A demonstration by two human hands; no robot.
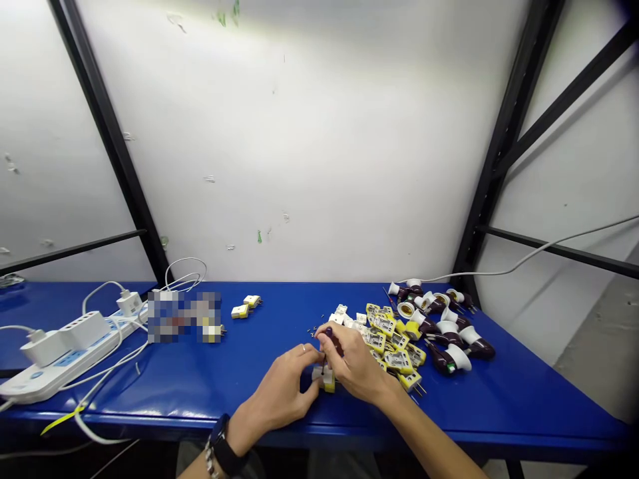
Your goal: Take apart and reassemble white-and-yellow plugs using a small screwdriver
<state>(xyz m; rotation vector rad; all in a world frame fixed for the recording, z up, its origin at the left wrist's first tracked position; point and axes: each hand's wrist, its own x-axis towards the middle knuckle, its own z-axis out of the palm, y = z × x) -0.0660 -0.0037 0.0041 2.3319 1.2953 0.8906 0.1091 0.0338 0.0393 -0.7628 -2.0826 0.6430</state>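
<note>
Close to the front edge of the blue table, my left hand (283,384) steadies a yellow-and-white plug (328,380) between thumb and fingers. A dark-handled screwdriver (331,338) is pinched in my right hand (355,362), its shaft pointing down onto the white face of that plug. The exact contact at the tip is too small to make out. Just right of my right hand lies a pile of open yellow plug bodies (399,360) with metal parts inside. White plug covers (341,312) and several tiny screws (313,329) lie behind my hands.
Dark-and-white lamp holders (452,356) are heaped at the right. Assembled plugs (240,311) sit left of centre, near a blurred patch. A white power strip (74,359) with chargers and loose cables (107,372) occupies the left. Black frame posts (492,173) flank the table (200,392).
</note>
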